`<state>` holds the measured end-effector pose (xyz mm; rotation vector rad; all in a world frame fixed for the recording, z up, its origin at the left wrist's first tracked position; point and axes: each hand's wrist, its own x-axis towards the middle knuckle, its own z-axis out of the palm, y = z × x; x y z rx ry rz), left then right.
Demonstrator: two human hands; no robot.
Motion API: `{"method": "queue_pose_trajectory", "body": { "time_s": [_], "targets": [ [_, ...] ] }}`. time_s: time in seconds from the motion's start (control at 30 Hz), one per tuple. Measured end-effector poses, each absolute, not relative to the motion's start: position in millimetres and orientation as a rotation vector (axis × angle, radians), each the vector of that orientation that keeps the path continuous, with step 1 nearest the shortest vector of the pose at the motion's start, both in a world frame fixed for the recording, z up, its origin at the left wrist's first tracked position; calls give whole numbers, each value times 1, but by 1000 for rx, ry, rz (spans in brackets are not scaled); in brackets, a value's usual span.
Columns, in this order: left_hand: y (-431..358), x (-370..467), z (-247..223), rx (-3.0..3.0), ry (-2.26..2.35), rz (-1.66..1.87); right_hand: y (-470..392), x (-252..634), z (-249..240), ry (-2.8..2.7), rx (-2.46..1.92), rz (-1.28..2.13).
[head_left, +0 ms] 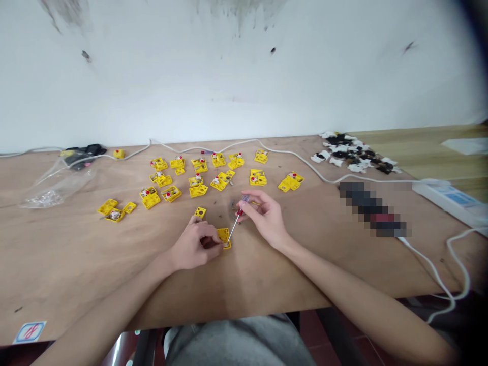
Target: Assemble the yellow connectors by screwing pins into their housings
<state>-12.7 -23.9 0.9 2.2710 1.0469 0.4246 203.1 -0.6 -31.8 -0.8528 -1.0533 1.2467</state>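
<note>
In my right hand (267, 216) is a screwdriver (242, 206) with a clear and red handle, its shaft slanting down to the left. The tip meets a small open yellow plastic case (223, 235) on the table. My left hand (196, 244) is closed at the left side of that case, with fingers pinched at its lower edge. Whether a small part is between those fingers is hidden. Just beyond the left hand lies a yellow cover piece (200, 212). A few tiny metal parts (239, 222) lie near the screwdriver.
Several opened yellow cases (198, 190) with red and white parts spread across the wooden table (95, 274). A clear plastic bag (57, 183) lies left. Black and white pieces (354, 152) are piled back right. A white cable (290, 150) crosses to a power strip (453, 201).
</note>
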Motion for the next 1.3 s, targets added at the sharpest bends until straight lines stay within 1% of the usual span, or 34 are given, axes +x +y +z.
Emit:
{"method": "queue_pose_trajectory", "body": {
  "time_s": [0.47, 0.8, 1.0, 1.3],
  "targets": [
    [-24, -11, 1, 2275, 1061, 405, -8, 203, -22, -1111, -826, 1094],
    [-24, -10, 5, 2280, 1071, 386, -11, 201, -26, -1146, -813, 1112],
    [-24, -11, 4, 2290, 1085, 372, -16, 199, -26, -1193, -813, 1020],
    [-25, -11, 4, 2290, 1077, 394, -32, 205, -18, -1418, -679, 790]
  ]
}}
